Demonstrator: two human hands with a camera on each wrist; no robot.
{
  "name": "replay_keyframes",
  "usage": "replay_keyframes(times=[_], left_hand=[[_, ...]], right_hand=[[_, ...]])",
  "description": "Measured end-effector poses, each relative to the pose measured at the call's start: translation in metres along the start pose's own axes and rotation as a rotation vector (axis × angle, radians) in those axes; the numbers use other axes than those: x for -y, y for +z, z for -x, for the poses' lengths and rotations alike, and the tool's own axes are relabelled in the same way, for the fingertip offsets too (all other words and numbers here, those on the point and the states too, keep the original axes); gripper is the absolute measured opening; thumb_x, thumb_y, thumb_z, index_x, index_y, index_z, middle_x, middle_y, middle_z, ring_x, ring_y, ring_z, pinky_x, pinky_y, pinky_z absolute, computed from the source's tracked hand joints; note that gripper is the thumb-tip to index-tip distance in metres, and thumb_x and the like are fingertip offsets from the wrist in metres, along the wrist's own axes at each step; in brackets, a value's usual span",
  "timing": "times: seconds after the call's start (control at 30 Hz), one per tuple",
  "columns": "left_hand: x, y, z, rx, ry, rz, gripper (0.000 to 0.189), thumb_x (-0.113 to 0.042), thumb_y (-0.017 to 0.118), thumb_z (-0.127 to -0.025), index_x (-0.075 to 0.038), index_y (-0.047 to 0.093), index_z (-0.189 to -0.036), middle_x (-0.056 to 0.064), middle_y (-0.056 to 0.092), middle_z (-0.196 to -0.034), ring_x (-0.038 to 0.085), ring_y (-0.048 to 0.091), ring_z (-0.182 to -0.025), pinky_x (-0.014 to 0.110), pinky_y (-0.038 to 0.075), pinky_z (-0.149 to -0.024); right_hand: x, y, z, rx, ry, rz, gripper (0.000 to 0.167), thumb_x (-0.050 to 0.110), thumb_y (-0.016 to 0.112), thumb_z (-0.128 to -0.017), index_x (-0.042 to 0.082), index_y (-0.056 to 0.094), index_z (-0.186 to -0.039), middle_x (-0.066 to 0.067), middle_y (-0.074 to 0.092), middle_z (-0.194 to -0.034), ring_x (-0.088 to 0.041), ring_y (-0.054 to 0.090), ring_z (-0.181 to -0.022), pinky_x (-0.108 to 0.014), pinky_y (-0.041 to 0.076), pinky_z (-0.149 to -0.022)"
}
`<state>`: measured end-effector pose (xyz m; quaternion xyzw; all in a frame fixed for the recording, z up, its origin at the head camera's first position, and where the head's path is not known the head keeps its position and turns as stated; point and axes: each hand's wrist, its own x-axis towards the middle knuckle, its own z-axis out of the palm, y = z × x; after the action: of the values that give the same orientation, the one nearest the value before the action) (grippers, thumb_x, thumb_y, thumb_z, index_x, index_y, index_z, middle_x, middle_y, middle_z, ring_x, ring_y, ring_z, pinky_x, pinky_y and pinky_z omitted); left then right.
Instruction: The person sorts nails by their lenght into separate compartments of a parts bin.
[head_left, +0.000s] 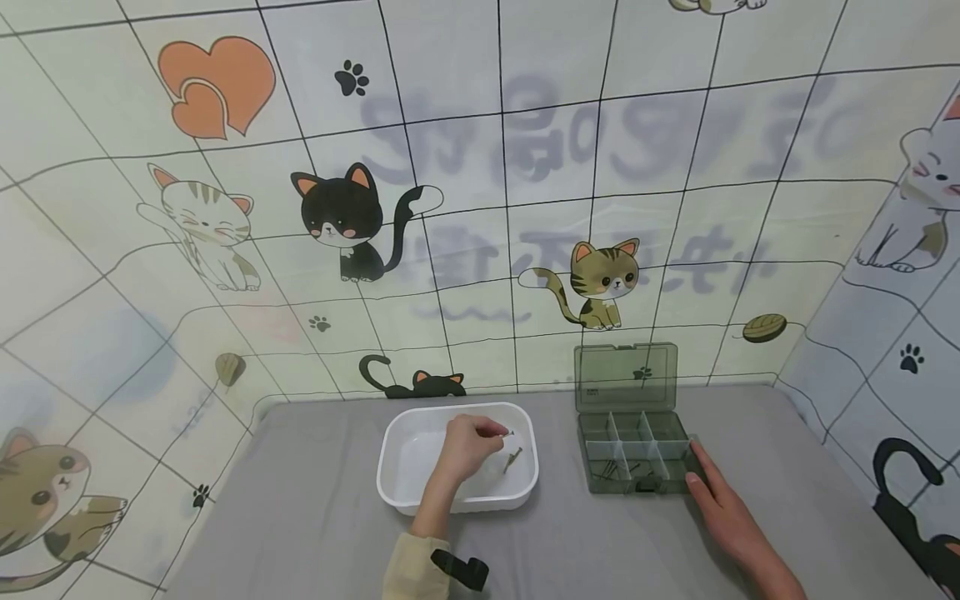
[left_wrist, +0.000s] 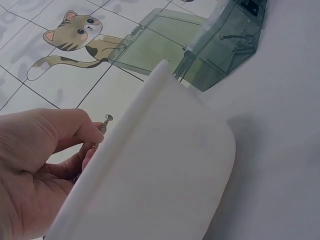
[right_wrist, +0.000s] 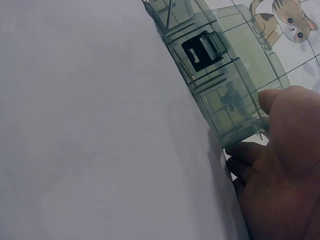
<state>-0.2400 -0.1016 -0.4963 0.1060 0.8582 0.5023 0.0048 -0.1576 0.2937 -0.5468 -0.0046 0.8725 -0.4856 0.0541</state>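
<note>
While the left hand (head_left: 463,446) hovers over the white tub (head_left: 397,487) near the table's middle, its fingertips pinch a small screw (head_left: 509,433); another screw (head_left: 513,458) lies in the tub. Toward the right edge, the right hand (head_left: 723,504) rests against the green compartment box (head_left: 633,458), lid up, fingers apparently straight and holding nothing.

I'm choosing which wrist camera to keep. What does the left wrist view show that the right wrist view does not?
Only the left wrist view shows the left hand pinching a screw by the white tub. Only the right wrist view shows the right hand resting against the organizer's corner, and its black latch. Both show the green organizer, its open lid, the grey table and the cat wall.
</note>
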Motion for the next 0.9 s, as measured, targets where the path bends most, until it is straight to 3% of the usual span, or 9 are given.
replay_keyframes(times=[0.63, 0.9], left_hand=[[-0.027, 0.007, 0.001, 0.014, 0.108, 0.081, 0.018, 0.005, 0.068, -0.084, -0.001, 0.080, -0.096, 0.017, 0.076, -0.095, 0.010, 0.066, -0.078, 0.023, 0.053, -0.068], [-0.038, 0.016, -0.001, 0.057, 0.150, 0.080, 0.018, 0.005, 0.068, -0.086, -0.001, 0.080, -0.097, 0.004, 0.075, -0.095, 0.008, 0.067, -0.082, 0.023, 0.054, -0.070]], right_hand=[[-0.001, 0.000, 0.001, -0.024, -0.022, 0.019, 0.069, 0.039, 0.033, -0.113, 0.009, -0.003, -0.164, -0.035, 0.001, -0.164, -0.064, 0.008, -0.143, -0.079, 0.017, -0.104], [-0.002, 0.001, 0.000, -0.028, -0.024, 0.027, 0.069, 0.037, 0.033, -0.113, 0.009, -0.002, -0.164, -0.035, 0.002, -0.164, -0.064, 0.009, -0.143, -0.078, 0.018, -0.105]])
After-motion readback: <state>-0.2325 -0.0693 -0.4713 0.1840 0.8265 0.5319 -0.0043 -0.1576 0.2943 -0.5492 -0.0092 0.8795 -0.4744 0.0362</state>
